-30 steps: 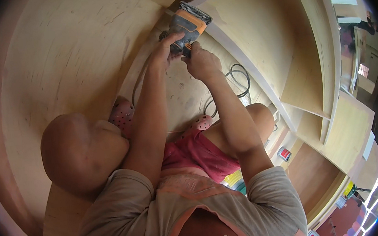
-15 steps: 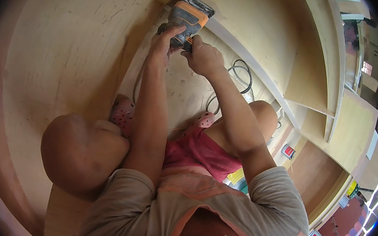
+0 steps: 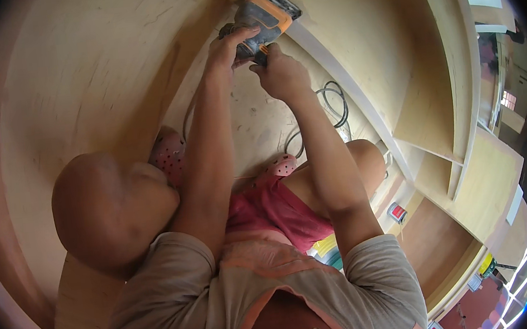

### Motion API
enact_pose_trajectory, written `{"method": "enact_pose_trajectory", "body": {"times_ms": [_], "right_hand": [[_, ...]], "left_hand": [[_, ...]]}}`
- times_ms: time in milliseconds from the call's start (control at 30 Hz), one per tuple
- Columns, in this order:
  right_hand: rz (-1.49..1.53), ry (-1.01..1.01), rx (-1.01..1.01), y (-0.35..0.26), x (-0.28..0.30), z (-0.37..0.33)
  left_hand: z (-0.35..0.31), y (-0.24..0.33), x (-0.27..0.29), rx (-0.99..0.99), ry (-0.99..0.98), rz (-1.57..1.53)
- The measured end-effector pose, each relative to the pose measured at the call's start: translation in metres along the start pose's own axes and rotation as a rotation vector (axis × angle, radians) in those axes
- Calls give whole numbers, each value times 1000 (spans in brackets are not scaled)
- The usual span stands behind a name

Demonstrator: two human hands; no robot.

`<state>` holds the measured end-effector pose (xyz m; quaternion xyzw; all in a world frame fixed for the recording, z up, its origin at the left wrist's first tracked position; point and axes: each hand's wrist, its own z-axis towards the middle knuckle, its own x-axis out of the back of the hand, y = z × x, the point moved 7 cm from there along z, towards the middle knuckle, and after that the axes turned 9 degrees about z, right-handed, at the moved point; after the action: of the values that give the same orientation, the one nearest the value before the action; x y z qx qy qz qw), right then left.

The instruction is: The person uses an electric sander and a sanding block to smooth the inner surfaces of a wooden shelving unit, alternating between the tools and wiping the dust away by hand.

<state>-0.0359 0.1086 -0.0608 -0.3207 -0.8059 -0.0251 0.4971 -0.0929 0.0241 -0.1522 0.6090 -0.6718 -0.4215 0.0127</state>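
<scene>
An orange and dark grey power sander [image 3: 263, 20] is held out in front of me, its flat rectangular pad [image 3: 278, 0] tilted up against the wooden edge at the top. My left hand [image 3: 230, 49] wraps round the sander's body from the left, thumb lying over the casing. Closed round its black rear end is my right hand [image 3: 282, 74]. Dust whitens the casing. The far side of the pad, where it meets the wood, is hidden.
A black cable [image 3: 340, 108] lies coiled on the plywood floor, right of my right forearm. Wooden shelf compartments [image 3: 353, 39] rise on the right, a plywood panel [image 3: 93, 67] on the left. A small red-labelled can [image 3: 397, 213] stands by my right knee. Pink clogs [image 3: 284, 165] are on my feet.
The sander and both hands have shifted slightly up and to the right along the edge. My grip looks the same, and the whole view has moved a little.
</scene>
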Motion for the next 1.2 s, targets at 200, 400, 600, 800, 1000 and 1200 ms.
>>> {"method": "enact_pose_trajectory", "body": {"times_ms": [200,400,600,800,1000,1200], "right_hand": [[-5,-61,-50,-4,-17,5],[54,-67,-53,-9,-22,9],[53,-96,-83,-7,-26,12],[-25,-63,-87,17,-13,7],[1,217,-48,43,28,-27],[49,123,-83,65,37,-95]], "left_hand": [[7,-8,15,136,12,86],[19,-2,26,123,5,105],[17,-6,25,163,-16,127],[2,-27,-6,75,-134,113],[-8,3,-16,-68,-461,736],[49,59,-12,-539,140,943]]}}
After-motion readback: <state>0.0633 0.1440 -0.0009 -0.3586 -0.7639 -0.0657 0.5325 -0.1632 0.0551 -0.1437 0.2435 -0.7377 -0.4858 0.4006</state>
